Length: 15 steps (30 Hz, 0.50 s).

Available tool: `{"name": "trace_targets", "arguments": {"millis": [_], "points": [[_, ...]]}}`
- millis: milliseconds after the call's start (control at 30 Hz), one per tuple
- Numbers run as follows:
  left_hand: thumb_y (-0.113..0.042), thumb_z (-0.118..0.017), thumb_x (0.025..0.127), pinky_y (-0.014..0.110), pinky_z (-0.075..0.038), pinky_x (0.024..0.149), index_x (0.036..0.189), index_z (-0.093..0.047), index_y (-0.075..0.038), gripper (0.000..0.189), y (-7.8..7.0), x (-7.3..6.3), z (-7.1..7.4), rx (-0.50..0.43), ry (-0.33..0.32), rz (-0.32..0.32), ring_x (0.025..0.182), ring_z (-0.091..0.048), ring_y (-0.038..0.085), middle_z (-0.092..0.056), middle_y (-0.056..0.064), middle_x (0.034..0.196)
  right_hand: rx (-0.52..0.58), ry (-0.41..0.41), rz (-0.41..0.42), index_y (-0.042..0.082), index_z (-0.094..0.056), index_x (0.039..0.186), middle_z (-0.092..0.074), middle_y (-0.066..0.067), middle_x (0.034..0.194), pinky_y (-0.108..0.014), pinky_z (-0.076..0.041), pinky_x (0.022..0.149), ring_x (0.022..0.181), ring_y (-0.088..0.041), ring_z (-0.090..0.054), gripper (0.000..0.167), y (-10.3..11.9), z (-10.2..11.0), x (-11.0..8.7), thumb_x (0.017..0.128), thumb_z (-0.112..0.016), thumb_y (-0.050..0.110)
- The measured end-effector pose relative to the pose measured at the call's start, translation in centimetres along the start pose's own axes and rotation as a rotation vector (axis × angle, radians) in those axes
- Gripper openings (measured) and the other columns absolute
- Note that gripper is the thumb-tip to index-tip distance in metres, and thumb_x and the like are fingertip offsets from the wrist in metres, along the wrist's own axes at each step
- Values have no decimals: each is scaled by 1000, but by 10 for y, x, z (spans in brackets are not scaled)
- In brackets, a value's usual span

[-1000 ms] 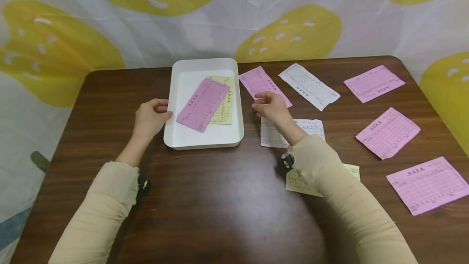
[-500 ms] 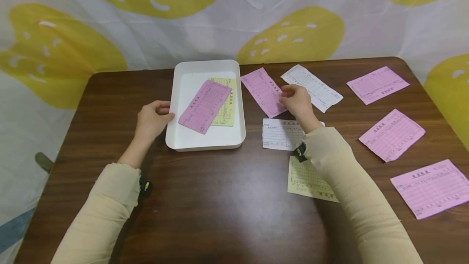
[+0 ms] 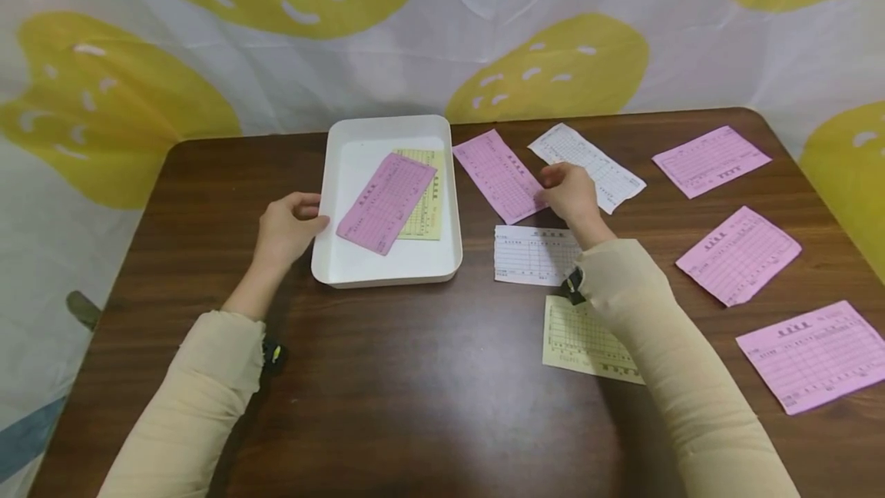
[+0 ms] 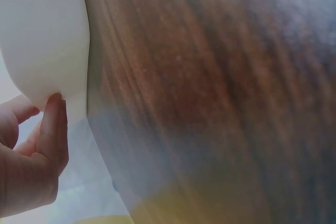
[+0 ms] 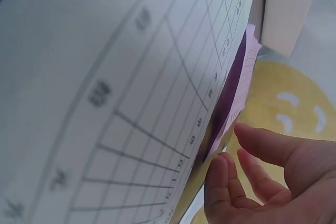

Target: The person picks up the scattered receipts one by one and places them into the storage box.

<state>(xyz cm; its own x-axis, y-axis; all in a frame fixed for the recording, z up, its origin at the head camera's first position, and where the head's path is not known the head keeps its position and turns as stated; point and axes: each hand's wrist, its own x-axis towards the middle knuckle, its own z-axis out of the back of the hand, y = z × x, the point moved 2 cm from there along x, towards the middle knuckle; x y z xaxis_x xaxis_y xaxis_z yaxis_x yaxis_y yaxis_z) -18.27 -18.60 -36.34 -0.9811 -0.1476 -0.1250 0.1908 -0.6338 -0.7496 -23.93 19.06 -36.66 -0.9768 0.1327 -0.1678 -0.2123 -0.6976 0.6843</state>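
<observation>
A white plastic tray (image 3: 387,277) stands at the back left of the table, with a pink slip (image 3: 387,204) lying across a yellow slip (image 3: 429,210) inside it. My left hand (image 3: 285,230) holds the tray's left rim, thumb at the top edge and fingers outside the wall. Right of the tray lies another pink printed slip (image 3: 499,174). Its near right corner is between the thumb and fingers of my right hand (image 3: 572,198); in the right wrist view this slip (image 5: 241,87) shows its edge lifted at the fingertips.
Close to the right hand lie a white slip (image 3: 588,164) behind, a second white slip (image 3: 532,252) in front, and a yellow slip (image 3: 584,340) partly under the forearm. Further right are three pink slips (image 3: 740,256). A patterned cloth (image 3: 387,68) hangs behind the table.
My right hand has moved right from over the pink slip beside the tray to that slip's near right corner. The left hand stays at the tray rim.
</observation>
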Motion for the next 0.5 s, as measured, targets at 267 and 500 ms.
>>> {"name": "trace_targets", "arguments": {"millis": [267, 500], "points": [[-10, -61, 88, 40, -50, 88, 126, -58, 1, 39, -2, -2, 0, -4, -2, -8, 106, -63, 34, -66, 26, 116, -59, 46, -2, -5, -56, 126, -58, -26, 122, -44, -39, 102, 112, -35, -53, 46, 0, -2, 0, 80, -63, -1], [-9, -61, 88, 42, -50, 89, 126, -58, 2, 39, -1, 0, 0, -7, -4, -11, 107, -62, 35, -65, 26, 116, -89, 34, -9, -5, -58, 123, -59, -21, 106, -39, -42, 90, 98, -29, -53, 45, 1, -1, 0, 79, -64, -1]]}}
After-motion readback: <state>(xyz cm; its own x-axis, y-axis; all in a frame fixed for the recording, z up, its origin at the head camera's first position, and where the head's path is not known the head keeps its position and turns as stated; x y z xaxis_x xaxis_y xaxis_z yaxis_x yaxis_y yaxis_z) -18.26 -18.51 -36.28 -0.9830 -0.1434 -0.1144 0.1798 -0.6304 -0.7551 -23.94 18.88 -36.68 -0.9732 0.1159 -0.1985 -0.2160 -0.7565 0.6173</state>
